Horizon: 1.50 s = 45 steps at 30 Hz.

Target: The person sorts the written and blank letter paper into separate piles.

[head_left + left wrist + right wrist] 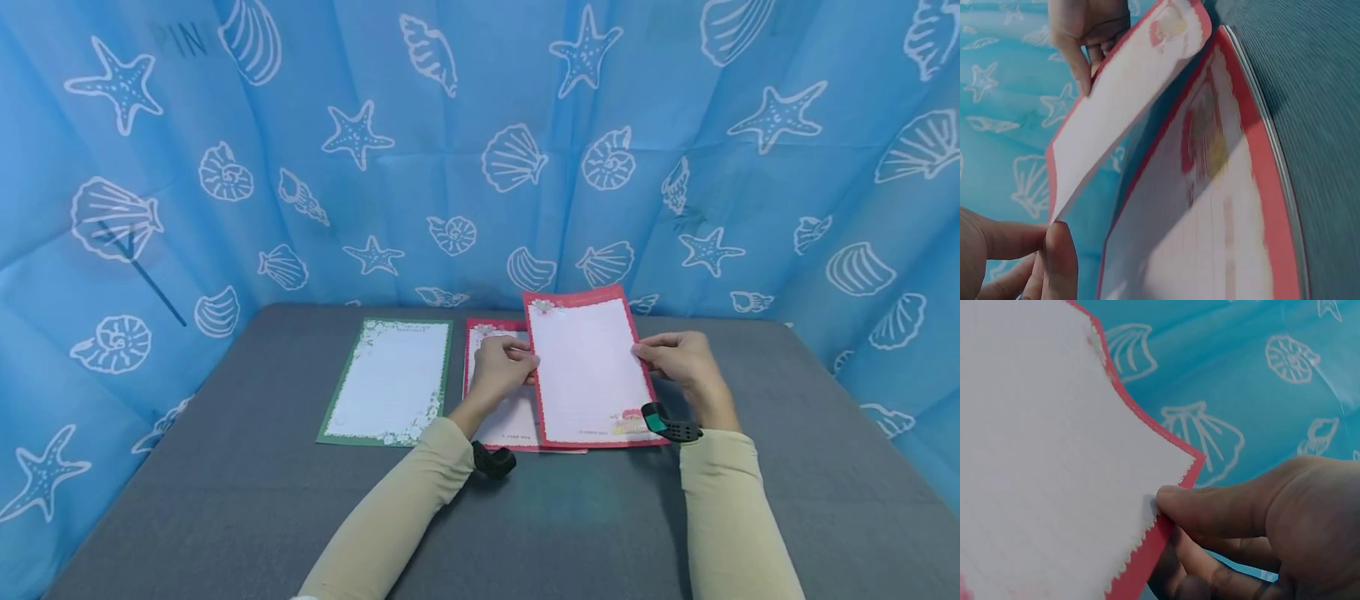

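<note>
A sheet of red-bordered paper (588,367) is held up off the table, slightly tilted, its white face towards me. My left hand (501,367) pinches its left edge between thumb and fingers. On the opposite edge my right hand (684,362) pinches it, with the thumb (1210,509) on the front face. Beneath lies a stack of similar red-bordered sheets (1210,231), partly covered by the raised sheet and my left hand. Several layered edges show along the stack's side in the left wrist view.
Left of the stack, a green-bordered sheet (390,383) lies flat on the grey table (247,467). A blue curtain (465,108) with white shells and starfish hangs behind the table and along both sides. Each wrist wears a black band (493,460).
</note>
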### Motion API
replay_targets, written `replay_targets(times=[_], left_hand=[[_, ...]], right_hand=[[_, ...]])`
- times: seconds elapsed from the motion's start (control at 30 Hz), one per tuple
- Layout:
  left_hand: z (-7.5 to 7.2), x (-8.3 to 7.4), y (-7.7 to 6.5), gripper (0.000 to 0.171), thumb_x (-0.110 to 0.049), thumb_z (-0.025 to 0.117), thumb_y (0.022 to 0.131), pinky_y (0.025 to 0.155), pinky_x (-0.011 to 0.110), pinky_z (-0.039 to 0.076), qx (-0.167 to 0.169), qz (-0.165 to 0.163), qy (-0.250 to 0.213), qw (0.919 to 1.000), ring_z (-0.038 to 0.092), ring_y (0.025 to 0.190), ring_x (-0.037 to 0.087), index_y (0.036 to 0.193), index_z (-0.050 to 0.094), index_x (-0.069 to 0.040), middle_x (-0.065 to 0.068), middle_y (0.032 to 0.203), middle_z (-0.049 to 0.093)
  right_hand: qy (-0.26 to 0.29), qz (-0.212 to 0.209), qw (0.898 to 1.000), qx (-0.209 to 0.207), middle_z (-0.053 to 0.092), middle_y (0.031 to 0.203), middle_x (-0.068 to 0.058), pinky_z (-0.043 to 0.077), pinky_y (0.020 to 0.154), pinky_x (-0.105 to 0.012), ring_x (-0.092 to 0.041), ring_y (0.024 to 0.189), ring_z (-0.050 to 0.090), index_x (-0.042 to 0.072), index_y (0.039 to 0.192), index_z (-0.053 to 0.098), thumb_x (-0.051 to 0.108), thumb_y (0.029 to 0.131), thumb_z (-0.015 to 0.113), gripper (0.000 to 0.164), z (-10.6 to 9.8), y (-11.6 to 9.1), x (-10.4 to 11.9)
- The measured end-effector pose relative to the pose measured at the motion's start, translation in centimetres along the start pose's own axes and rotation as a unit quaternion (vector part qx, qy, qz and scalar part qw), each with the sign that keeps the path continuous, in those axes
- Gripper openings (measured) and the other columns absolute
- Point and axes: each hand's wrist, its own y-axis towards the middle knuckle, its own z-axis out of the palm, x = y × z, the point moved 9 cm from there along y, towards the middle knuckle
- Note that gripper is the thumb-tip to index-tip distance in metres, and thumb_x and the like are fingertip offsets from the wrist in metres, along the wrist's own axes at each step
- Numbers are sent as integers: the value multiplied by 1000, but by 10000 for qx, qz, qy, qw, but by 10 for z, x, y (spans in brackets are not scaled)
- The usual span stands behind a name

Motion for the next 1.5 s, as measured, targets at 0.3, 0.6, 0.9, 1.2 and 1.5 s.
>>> replay_targets(times=[0.3, 0.6, 0.9, 1.2, 1.5], left_hand=[[32, 4, 6, 17, -4, 78, 88, 54, 26, 56, -222, -372, 533, 9976, 68, 52, 13, 104, 74, -1, 0, 70, 70], [58, 3, 5, 11, 2, 73, 86, 52, 25, 55, -59, -649, 657, 9957, 70, 56, 17, 95, 74, -1, 2, 65, 66], [72, -1, 7, 13, -2, 75, 80, 58, 29, 51, -94, -665, 1550, 9856, 62, 58, 13, 92, 76, -7, -3, 61, 64], [78, -4, 6, 9, -1, 77, 78, 54, 28, 49, -129, -616, 1648, 9843, 61, 54, 13, 80, 74, -9, -4, 54, 62], [83, -9, 6, 13, -6, 78, 77, 59, 31, 47, -174, -424, 2005, 9786, 56, 68, 17, 70, 69, -12, -2, 70, 62]], right_hand=[[-217, 329, 9981, -484, 61, 124, -21, 49, 63, -31, -32, 105, 60, 0, 125, 68, 31, 98, 68, 41, -20, 28, -41], [-475, 546, 9929, -939, 55, 130, -32, 46, 91, -55, -43, 114, 49, -10, 125, 66, 20, 100, 63, 39, -30, -8, -16], [-538, 795, 9879, -1219, 54, 130, -33, 46, 89, -59, -44, 112, 49, -10, 124, 66, 18, 98, 62, 38, -42, -13, -28], [-484, 990, 9852, -1313, 51, 130, -33, 47, 82, -52, -44, 114, 47, -10, 125, 66, 20, 99, 62, 40, -50, -17, -34], [-488, 1170, 9820, -1402, 49, 128, -33, 48, 80, -50, -44, 114, 45, -10, 126, 65, 20, 97, 61, 41, -54, -20, -39]])
